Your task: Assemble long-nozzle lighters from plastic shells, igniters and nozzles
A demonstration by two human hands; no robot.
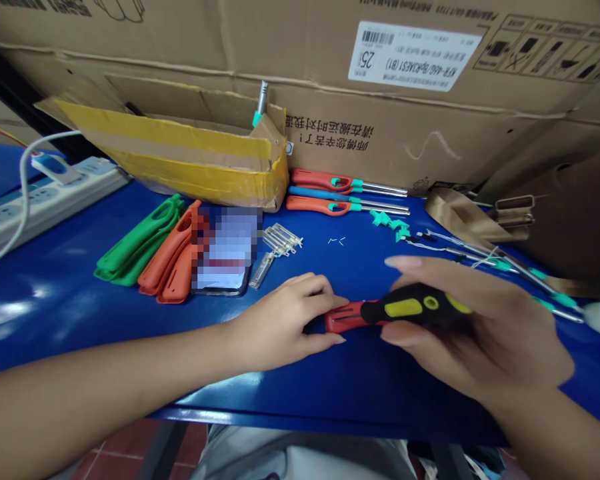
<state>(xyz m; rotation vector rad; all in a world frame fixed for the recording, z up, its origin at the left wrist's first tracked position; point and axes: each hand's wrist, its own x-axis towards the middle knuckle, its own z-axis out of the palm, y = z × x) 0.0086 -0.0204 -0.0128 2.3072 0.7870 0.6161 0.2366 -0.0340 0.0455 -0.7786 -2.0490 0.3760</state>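
On the blue table, my left hand [285, 320] is closed on one end of a red lighter handle [337, 323], between thumb and fingers. My right hand [505, 340], a little blurred, holds a black and yellow screwdriver [405, 308] by its grip. The screwdriver lies over the red handle, pointing toward my left hand; its tip is hidden. Just behind my left hand are several clear lighter fuel tanks [283, 239]. A few tiny white pieces [337, 241] lie beyond the red handle.
Green handle shells [135, 243], orange handle shells [173, 260] and a phone [225, 267] lie at left. Behind are a taped carton [180, 160] and long lighters [325, 203]. Teal parts [393, 223] and metal lighter tubes [525, 270] lie right. A power strip [55, 193] stands far left.
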